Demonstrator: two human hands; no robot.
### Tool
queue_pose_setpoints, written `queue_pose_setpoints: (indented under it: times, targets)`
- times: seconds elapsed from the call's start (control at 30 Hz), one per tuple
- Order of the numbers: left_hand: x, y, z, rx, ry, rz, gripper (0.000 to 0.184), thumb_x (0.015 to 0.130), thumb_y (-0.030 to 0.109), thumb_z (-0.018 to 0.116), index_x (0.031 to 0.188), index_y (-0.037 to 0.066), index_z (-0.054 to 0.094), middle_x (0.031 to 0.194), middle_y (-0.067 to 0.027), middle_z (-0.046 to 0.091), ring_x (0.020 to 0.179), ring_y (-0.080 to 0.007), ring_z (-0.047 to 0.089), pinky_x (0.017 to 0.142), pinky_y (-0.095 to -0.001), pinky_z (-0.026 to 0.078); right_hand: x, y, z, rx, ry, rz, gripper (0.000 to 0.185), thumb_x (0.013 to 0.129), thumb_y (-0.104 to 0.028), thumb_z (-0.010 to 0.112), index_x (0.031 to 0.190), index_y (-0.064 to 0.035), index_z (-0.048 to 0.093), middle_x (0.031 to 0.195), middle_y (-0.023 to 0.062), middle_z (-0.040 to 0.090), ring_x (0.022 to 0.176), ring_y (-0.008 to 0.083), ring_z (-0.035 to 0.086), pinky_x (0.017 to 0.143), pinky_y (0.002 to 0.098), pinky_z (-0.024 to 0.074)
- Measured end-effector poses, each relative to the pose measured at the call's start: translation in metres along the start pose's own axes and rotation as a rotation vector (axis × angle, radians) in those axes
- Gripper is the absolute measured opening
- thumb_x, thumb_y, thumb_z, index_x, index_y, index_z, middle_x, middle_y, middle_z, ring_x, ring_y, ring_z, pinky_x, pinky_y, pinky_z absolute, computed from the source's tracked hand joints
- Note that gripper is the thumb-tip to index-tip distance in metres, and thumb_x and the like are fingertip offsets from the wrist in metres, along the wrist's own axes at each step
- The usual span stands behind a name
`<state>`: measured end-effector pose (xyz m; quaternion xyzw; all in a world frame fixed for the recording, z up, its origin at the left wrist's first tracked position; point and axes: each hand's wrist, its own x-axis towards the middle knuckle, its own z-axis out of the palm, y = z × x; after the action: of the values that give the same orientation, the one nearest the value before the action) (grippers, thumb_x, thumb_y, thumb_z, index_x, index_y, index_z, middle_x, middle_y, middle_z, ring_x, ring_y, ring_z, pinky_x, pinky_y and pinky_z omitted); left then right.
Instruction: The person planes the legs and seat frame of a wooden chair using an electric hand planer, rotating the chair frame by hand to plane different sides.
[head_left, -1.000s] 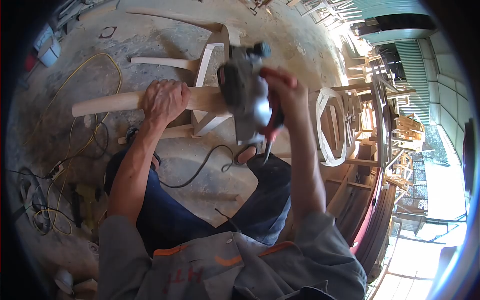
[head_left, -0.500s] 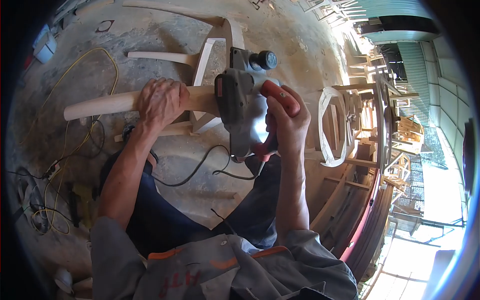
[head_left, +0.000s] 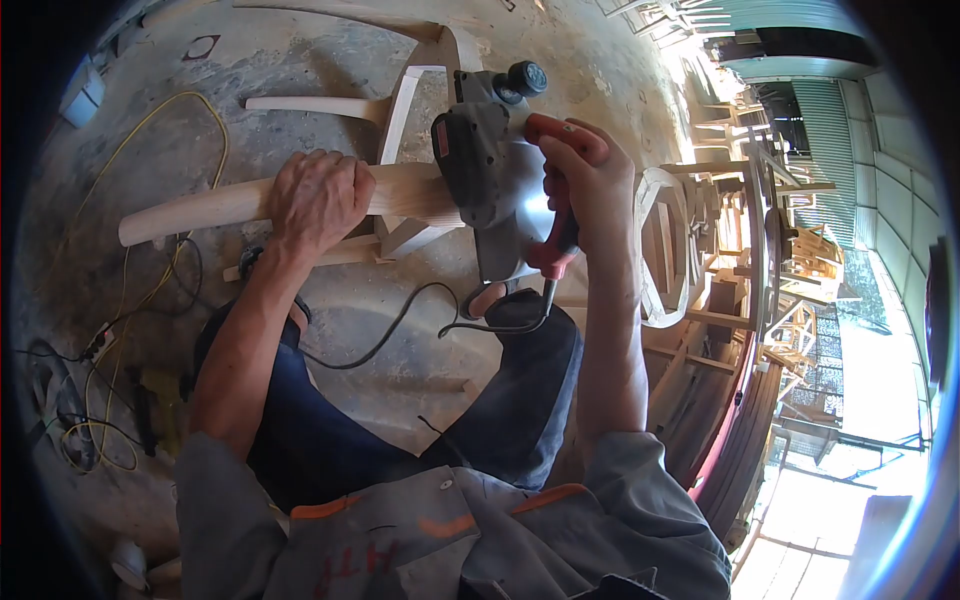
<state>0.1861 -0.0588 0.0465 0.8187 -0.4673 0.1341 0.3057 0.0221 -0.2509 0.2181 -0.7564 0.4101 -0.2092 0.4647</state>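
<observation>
My left hand (head_left: pixel 318 200) is wrapped over a pale, tapered wooden chair leg (head_left: pixel 192 214), part of a chair frame (head_left: pixel 400 112) lying on the floor. In my right hand (head_left: pixel 592 180) is the red handle of an electric planer (head_left: pixel 505 185) with a grey body and a black knob. The planer rests against the right part of the leg, its underside hidden from me. A dark power cord (head_left: pixel 405 318) trails from the handle's lower end across the floor between my legs.
Yellow and dark cables (head_left: pixel 120 350) lie on the floor at left. A white bucket (head_left: pixel 84 95) stands at upper left. To the right are an octagonal wooden frame (head_left: pixel 655 245), stacked boards (head_left: pixel 735 440) and several more chair frames.
My right hand and the planer have moved to the right along the leg, baring more of its wood. My left hand keeps its hold in nearly the same place.
</observation>
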Motion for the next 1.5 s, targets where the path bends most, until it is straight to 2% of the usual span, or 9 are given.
queue_pose_setpoints:
  times: [0.17, 0.4, 0.67, 0.87, 0.97, 1.13, 1.23, 1.33, 1.5]
  targets:
    - [0.0, 0.001, -0.002, -0.003, -0.034, -0.016, 0.031, 0.095, 0.019, 0.056, 0.069, 0.005, 0.066, 0.074, -0.0132, 0.07, 0.073, -0.0322, 0.067, 0.074, -0.0456, 0.05, 0.014, -0.004, 0.001, 0.013, -0.026, -0.008, 0.04, 0.086, -0.01, 0.076, 0.122, 0.0038, 0.064, 0.073, 0.0066, 0.065, 0.055, 0.0131, 0.062, 0.045, 0.0281, 0.0508]
    - [0.0, 0.002, -0.002, -0.012, -0.048, -0.019, 0.029, 0.096, 0.02, 0.056, 0.073, 0.005, 0.067, 0.077, -0.0135, 0.071, 0.076, -0.0327, 0.067, 0.077, -0.0452, 0.051, 0.061, -0.015, 0.014, 0.061, -0.07, -0.039, 0.01, 0.087, -0.006, 0.073, 0.093, 0.0016, 0.077, 0.069, 0.0053, 0.064, 0.054, 0.0125, 0.061, 0.046, 0.0267, 0.0494]
    - [0.001, -0.004, 0.002, 0.01, 0.011, -0.022, 0.031, 0.095, 0.024, 0.056, 0.072, 0.007, 0.068, 0.073, -0.0122, 0.07, 0.073, -0.0293, 0.068, 0.076, -0.0432, 0.051, 0.217, -0.032, 0.043, -0.053, -0.27, 0.056, 0.018, 0.087, -0.015, 0.076, 0.096, -0.001, 0.074, 0.075, 0.0096, 0.069, 0.055, 0.0185, 0.062, 0.049, 0.0354, 0.0518]
    - [0.002, 0.002, 0.003, 0.064, 0.041, -0.016, 0.028, 0.094, 0.022, 0.057, 0.074, 0.006, 0.068, 0.073, -0.0137, 0.069, 0.071, -0.0328, 0.067, 0.073, -0.0461, 0.051, 0.199, 0.013, 0.007, 0.207, -0.184, 0.097, 0.02, 0.086, -0.013, 0.076, 0.101, -0.0003, 0.074, 0.082, 0.013, 0.073, 0.065, 0.0202, 0.069, 0.054, 0.0338, 0.0541]
    - [0.001, 0.003, 0.002, 0.104, 0.045, -0.003, 0.029, 0.095, 0.023, 0.056, 0.074, 0.006, 0.068, 0.073, -0.0148, 0.069, 0.069, -0.0345, 0.067, 0.072, -0.047, 0.051, 0.127, 0.027, -0.021, 0.437, -0.005, 0.027, 0.019, 0.082, -0.005, 0.073, 0.1, 0.0017, 0.076, 0.07, 0.0134, 0.068, 0.055, 0.0198, 0.063, 0.049, 0.0314, 0.0511]
    - [0.002, 0.006, 0.003, 0.201, 0.066, 0.034, 0.032, 0.095, 0.026, 0.055, 0.074, 0.008, 0.07, 0.072, -0.0146, 0.071, 0.07, -0.0337, 0.069, 0.071, -0.0463, 0.052, 0.03, 0.091, -0.068, 0.35, 0.082, -0.017, 0.026, 0.081, -0.007, 0.071, 0.105, -0.0009, 0.076, 0.08, 0.0052, 0.07, 0.063, 0.0101, 0.062, 0.054, 0.0287, 0.0527]
    - [0.005, 0.021, -0.003, 0.332, -0.022, -0.084, 0.033, 0.096, 0.028, 0.055, 0.075, 0.009, 0.07, 0.073, -0.0157, 0.071, 0.072, -0.0366, 0.069, 0.07, -0.0501, 0.052, -0.017, 0.152, -0.069, -0.025, 0.224, -0.115, 0.048, 0.078, -0.014, 0.07, 0.123, 0.0014, 0.068, 0.103, 0.0234, 0.074, 0.095, 0.0363, 0.073, 0.085, 0.0419, 0.0567]
    - [0.002, 0.008, -0.001, 0.418, -0.086, -0.08, 0.035, 0.098, 0.031, 0.051, 0.082, 0.008, 0.071, 0.081, -0.0191, 0.071, 0.076, -0.0408, 0.068, 0.07, -0.0524, 0.052, -0.058, 0.178, -0.08, 0.039, 0.164, -0.019, 0.055, 0.077, -0.015, 0.069, 0.129, 0.0023, 0.064, 0.113, 0.0301, 0.07, 0.11, 0.0434, 0.067, 0.097, 0.0437, 0.0512]
    - [0.0, -0.004, 0.006, 0.419, -0.065, -0.084, 0.043, 0.101, 0.037, 0.044, 0.086, 0.006, 0.071, 0.087, -0.0227, 0.071, 0.08, -0.046, 0.066, 0.076, -0.0569, 0.049, -0.079, 0.234, -0.077, 0.206, 0.049, 0.108, 0.051, 0.079, -0.013, 0.066, 0.129, -0.0006, 0.063, 0.103, 0.0298, 0.07, 0.101, 0.0443, 0.069, 0.089, 0.0475, 0.0541]
